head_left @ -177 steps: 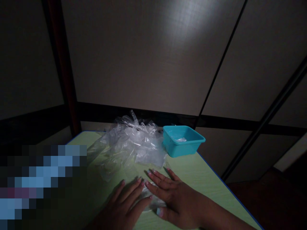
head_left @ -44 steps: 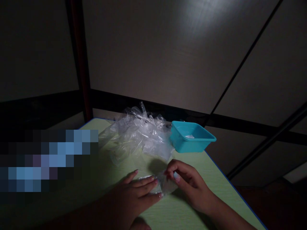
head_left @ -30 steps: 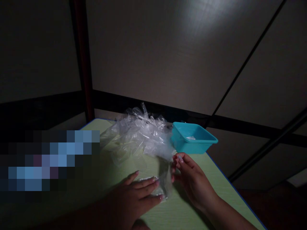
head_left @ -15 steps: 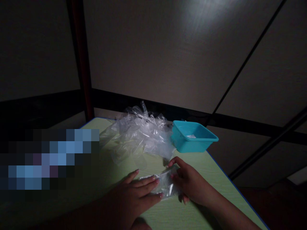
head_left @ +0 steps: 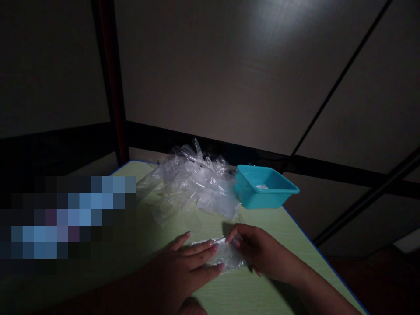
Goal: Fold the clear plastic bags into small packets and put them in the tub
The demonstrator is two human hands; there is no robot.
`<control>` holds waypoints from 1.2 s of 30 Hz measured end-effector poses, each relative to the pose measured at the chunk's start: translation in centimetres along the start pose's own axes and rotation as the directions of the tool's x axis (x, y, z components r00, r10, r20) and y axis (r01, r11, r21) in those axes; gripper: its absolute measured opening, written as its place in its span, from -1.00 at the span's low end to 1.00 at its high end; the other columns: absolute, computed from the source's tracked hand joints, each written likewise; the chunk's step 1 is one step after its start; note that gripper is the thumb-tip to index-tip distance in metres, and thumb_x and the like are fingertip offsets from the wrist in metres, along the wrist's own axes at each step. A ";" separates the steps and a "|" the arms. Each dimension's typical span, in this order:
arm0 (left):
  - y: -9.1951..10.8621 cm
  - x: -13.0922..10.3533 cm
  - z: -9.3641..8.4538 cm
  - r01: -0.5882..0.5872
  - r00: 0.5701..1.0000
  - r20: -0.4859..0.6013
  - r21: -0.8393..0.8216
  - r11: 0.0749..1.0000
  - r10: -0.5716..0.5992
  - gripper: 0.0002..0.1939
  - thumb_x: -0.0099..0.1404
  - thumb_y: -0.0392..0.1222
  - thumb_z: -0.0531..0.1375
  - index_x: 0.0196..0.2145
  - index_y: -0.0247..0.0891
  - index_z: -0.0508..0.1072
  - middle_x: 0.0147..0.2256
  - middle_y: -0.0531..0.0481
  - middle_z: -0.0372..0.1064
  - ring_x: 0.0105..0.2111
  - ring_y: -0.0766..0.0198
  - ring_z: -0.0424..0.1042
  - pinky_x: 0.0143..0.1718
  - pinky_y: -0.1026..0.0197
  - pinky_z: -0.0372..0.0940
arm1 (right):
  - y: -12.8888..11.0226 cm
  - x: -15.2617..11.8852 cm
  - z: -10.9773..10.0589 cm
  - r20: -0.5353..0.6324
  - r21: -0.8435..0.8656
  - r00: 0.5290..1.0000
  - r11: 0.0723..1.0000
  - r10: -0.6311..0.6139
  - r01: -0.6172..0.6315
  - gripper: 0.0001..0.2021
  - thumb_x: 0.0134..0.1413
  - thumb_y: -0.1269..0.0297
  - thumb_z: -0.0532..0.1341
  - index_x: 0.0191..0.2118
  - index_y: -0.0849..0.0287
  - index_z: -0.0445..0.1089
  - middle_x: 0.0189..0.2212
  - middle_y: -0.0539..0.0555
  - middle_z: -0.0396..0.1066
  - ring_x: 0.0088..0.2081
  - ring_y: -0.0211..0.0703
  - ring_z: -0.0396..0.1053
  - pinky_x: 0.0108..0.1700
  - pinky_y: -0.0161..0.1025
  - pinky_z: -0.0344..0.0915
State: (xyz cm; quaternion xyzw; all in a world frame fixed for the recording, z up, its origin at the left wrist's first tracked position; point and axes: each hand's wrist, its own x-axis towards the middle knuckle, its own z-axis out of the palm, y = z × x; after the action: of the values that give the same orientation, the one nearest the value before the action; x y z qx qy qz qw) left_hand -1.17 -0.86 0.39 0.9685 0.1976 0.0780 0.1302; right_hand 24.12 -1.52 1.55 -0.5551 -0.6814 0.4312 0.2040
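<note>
A clear plastic bag point(head_left: 226, 254) lies flat and folded on the light green table near its front. My left hand point(head_left: 188, 267) rests on the bag's left part, fingers spread and lying flat. At the bag's right end, my right hand point(head_left: 259, 251) has its thumb and index finger drawn together on the plastic near the upper edge. Behind both hands a loose heap of crumpled clear plastic point(head_left: 197, 179) spreads over the table.
A turquoise basin point(head_left: 265, 199) with a small white piece inside stands at the table's right rear edge. The green table point(head_left: 249, 293) has a blue rim. Panelled walls rise behind it. A pixelated patch covers the left side.
My right hand has lowered slightly, and its index finger has come down onto the bag's upper edge. My left hand has stayed in place.
</note>
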 end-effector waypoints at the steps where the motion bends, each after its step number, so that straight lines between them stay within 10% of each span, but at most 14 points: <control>1: -0.1 0.0 0.2 -0.004 1.000 0.003 0.009 1.000 0.004 -0.48 0.40 0.10 0.01 0.26 -0.04 0.12 0.27 -0.10 -0.05 0.25 0.00 0.03 0.18 -0.29 -0.05 | 0.0 0.0 0.0 -0.002 0.000 1.000 1.000 0.001 -0.001 -0.85 0.22 0.29 0.02 -0.23 0.19 0.29 -0.57 -0.12 0.16 -0.71 -0.46 0.08 -0.75 -0.53 0.03; 16: -0.5 0.0 0.0 -0.058 0.991 -0.123 0.028 0.998 0.061 -0.50 0.40 0.09 0.03 0.23 -0.07 0.19 0.27 -0.07 0.01 0.25 0.01 0.03 0.25 -0.23 -0.28 | 0.2 0.0 0.3 -0.018 0.028 1.000 1.000 -0.009 0.009 -0.86 0.21 0.21 0.08 -0.26 0.15 0.29 -0.55 -0.11 0.18 -0.71 -0.45 0.07 -0.76 -0.50 0.03; 36: -0.4 0.0 -2.2 -0.067 0.997 0.031 -0.094 0.993 0.070 -0.44 0.40 0.10 0.04 0.28 -0.07 0.08 0.23 -0.03 0.08 0.23 0.09 0.08 0.28 -0.09 -0.27 | 0.3 0.1 0.1 -0.115 0.108 0.982 0.981 -0.150 0.163 -0.81 0.20 0.22 0.13 -0.13 0.09 0.13 -0.47 -0.09 0.20 -0.49 -0.31 0.14 -0.52 -0.41 0.04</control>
State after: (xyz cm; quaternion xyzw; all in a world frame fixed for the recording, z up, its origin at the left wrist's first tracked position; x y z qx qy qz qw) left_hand -1.71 -0.03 2.41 0.9688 0.1582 0.0748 0.1757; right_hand 24.18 -1.44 1.19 -0.5089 -0.6849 0.4228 0.3052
